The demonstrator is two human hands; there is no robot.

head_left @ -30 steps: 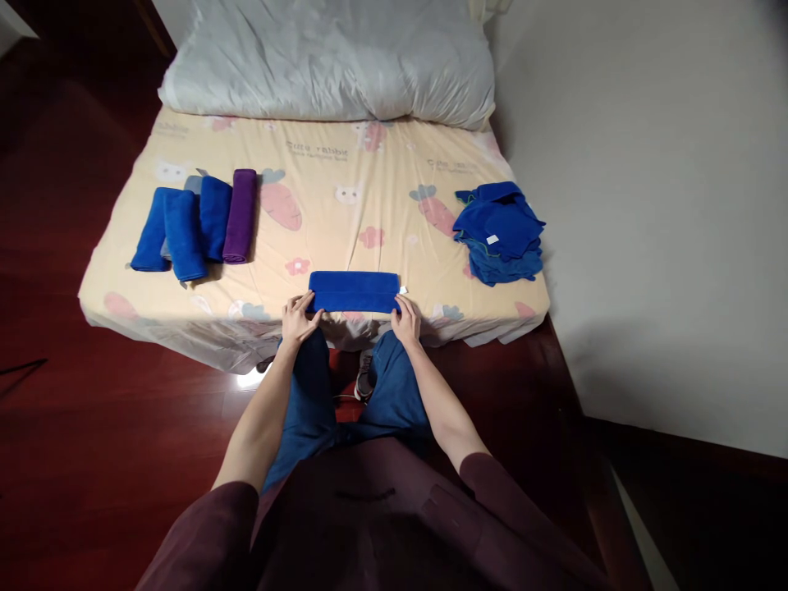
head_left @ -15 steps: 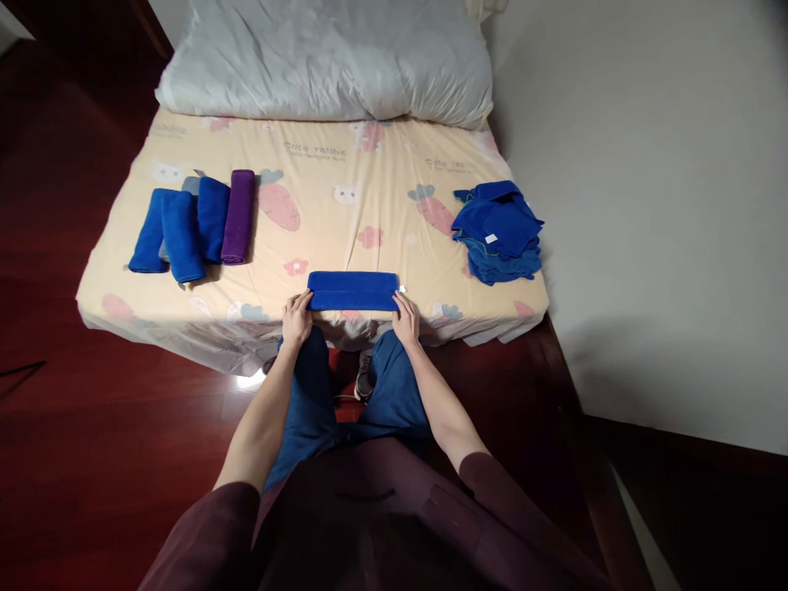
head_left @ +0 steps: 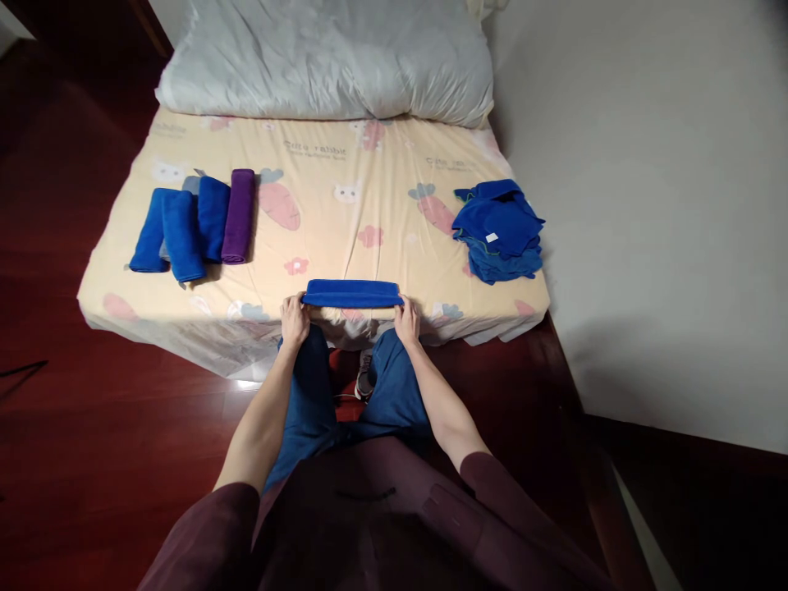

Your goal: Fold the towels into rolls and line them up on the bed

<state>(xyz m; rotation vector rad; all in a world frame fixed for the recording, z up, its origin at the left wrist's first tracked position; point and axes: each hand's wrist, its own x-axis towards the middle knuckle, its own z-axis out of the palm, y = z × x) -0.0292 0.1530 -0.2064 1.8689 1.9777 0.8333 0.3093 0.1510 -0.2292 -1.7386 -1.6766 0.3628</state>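
Observation:
A blue towel, folded into a long narrow strip, lies at the near edge of the bed. My left hand pinches its left end, and my right hand pinches its right end. The near long edge looks lifted between the two hands. Off to the left lie several rolled towels: blue rolls, a purple roll and a grey one partly hidden under the blue. A loose heap of blue towels with a white tag sits at the right.
The bed has a yellow sheet printed with carrots and rabbits. A grey-white quilt is bunched across its far end. A pale wall stands on the right, and dark red floorboards show on the left.
The near edge of the blue towel has been raised by both hands, and the strip looks narrower. Its far edge sits slightly closer to me. The rolls and the heap are unmoved.

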